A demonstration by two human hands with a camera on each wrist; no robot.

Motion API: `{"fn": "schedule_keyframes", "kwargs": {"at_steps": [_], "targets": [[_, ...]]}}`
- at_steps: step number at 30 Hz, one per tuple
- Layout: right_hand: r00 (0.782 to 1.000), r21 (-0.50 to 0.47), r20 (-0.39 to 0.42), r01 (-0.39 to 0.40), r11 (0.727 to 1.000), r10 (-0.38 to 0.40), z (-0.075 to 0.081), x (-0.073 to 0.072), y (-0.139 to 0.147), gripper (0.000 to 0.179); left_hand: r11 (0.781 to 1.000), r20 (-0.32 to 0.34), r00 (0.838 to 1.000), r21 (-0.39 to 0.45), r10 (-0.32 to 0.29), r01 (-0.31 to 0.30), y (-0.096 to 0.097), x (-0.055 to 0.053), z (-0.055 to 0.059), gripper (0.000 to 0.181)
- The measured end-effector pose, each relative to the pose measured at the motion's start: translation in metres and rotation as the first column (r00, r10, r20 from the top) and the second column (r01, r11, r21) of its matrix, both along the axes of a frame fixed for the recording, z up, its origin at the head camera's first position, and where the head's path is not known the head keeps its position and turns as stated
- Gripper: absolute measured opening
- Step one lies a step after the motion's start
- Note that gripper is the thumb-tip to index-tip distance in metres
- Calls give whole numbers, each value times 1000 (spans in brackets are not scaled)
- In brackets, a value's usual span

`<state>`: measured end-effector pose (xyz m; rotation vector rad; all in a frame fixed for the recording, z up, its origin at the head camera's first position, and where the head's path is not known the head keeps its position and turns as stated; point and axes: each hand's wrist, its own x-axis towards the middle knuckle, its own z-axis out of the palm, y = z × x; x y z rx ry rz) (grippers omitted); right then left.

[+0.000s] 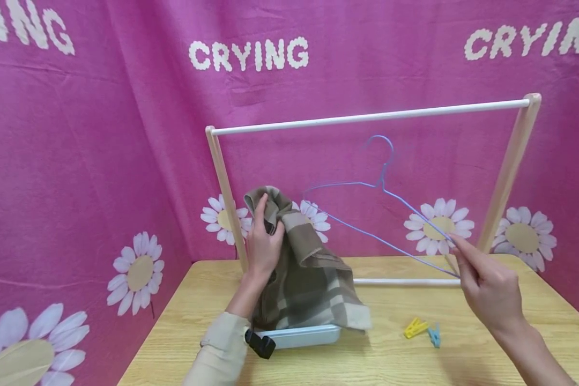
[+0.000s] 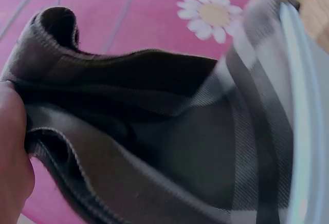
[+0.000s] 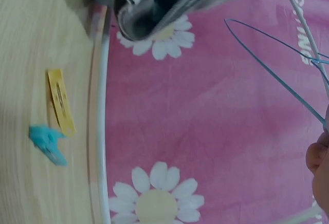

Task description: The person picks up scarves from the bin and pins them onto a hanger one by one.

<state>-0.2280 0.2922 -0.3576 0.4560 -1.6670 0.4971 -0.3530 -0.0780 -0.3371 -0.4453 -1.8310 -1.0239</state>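
Note:
My left hand [image 1: 264,249] grips the bunched upper end of a brown and beige plaid cloth [image 1: 313,289]. The cloth hangs down over a light blue tray [image 1: 309,338], and its pale corner reaches past the tray's right side. In the left wrist view, the folds of the cloth [image 2: 205,152] gape beside the thumb. My right hand [image 1: 494,289] pinches a blue wire hanger [image 1: 383,185] by its right end. The hanger is held up in the air, hook upward, apart from the cloth. The tray's contents are hidden under the cloth.
A rack with a white top rod [image 1: 376,116] and wooden side posts stands at the back of the wooden table [image 1: 188,321]. A yellow clothespin [image 1: 415,328] and a blue clothespin [image 1: 434,336] lie right of the tray. A pink flowered curtain [image 1: 125,134] surrounds the table.

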Motion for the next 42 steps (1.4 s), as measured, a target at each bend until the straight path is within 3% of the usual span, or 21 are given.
{"fn": "schedule_keyframes", "kwargs": {"at_steps": [5, 10, 14, 17, 19, 22, 26, 29, 32, 36, 42], "targets": [[999, -9, -8, -47, 999, 47, -3, -1, -16, 50, 998, -63, 997, 38, -43, 46, 7, 10, 24, 64], [992, -12, -53, -113, 994, 112, -1, 1, -37, 49, 987, -125, 987, 107, -104, 118, 15, 26, 57, 61], [981, -23, -82, -179, 984, 177, 5, 4, -57, 47, 970, -159, 973, 151, -168, 192, 23, 38, 79, 58], [966, -47, -95, -247, 968, 242, 11, 6, -72, 44, 957, -199, 955, 145, -222, 253, 30, 44, 88, 53], [956, -73, -97, -284, 956, 276, 14, 9, -80, 42, 954, -227, 942, 114, -246, 277, 34, 46, 89, 46], [948, -109, -78, -315, 943, 308, 16, 13, -89, 44, 966, -257, 937, 38, -238, 255, 39, 45, 84, 34], [927, -131, -47, -376, 917, 373, 15, 16, -97, 38, 987, -250, 955, -75, -159, 144, 41, 42, 75, 27], [910, -152, -21, -413, 898, 414, 13, 17, -99, 26, 987, -198, 972, -120, -128, 106, 41, 41, 70, 28], [908, -190, 10, -409, 893, 418, 9, 18, -99, 17, 983, -113, 984, -135, -138, 122, 41, 40, 69, 28], [913, -242, 42, -385, 891, 406, 5, 20, -99, 26, 974, -41, 988, -178, -150, 140, 40, 41, 69, 25], [923, -270, 46, -357, 894, 383, 5, 22, -103, 27, 936, -76, 986, -333, -149, 115, 36, 44, 64, 26]]}}
